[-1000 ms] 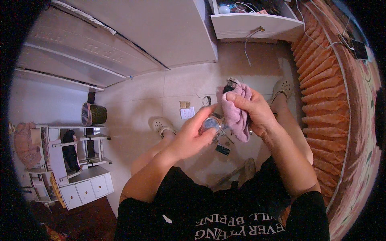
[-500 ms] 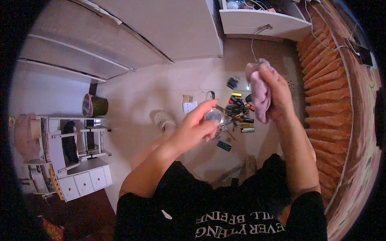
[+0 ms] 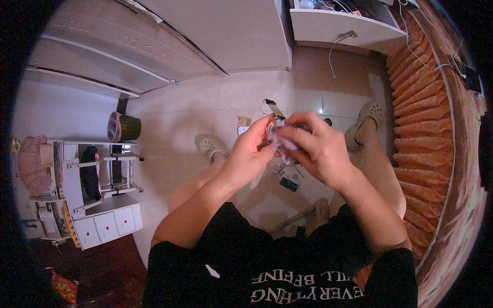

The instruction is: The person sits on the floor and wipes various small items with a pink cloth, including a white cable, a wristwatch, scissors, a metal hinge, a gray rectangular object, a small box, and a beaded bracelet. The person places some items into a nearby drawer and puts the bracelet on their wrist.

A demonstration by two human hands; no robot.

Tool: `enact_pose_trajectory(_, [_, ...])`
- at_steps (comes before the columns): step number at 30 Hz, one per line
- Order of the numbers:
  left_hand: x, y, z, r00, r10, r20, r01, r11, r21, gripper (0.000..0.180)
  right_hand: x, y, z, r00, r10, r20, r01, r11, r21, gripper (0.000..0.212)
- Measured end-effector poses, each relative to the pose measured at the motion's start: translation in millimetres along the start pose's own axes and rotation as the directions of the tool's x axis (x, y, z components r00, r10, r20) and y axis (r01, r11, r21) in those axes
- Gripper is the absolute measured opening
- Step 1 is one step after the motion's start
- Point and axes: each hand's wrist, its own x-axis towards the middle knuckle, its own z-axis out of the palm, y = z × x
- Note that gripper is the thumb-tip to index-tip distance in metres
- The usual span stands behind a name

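Cloth (image 3: 288, 146), earlier at two o'clock from watch (image 3: 272, 123), now touches it, twelve o'clock from shirt (image 3: 308, 255); both appear worked together, fingers of left hand (image 3: 251, 150) pinching watch, of right hand (image 3: 321, 149), cloth.

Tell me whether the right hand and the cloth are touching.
Touching. The head view shows the right hand with its fingers closed over the bunched cloth.

Location: home, apparently a bedroom. Evidence: orange pleated fabric (image 3: 421, 118), 3 o'clock; open drawer (image 3: 334, 26), 1 o'clock; small white drawer unit (image 3: 106, 228), 8 o'clock.
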Motion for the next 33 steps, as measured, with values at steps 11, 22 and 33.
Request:
enact_pose_trajectory(11, [1,-2,1,0.996,-0.079,0.031,0.078,0.997,0.019,0.043,-3,1,6,0.994,-0.088,0.066,0.095,0.989,-0.111,0.036])
enact_pose_trajectory(22, [4,16,-13,0.997,-0.066,-0.036,0.048,0.924,-0.38,0.038,-2,19,-9,0.939,0.344,0.033,-0.345,0.928,0.143,0.021])
enact_pose_trajectory(33, [9,3,3,0.977,0.002,-0.214,-0.087,0.917,-0.388,0.032,-4,6,24,0.706,0.496,0.505,-0.637,0.135,0.759,0.029])
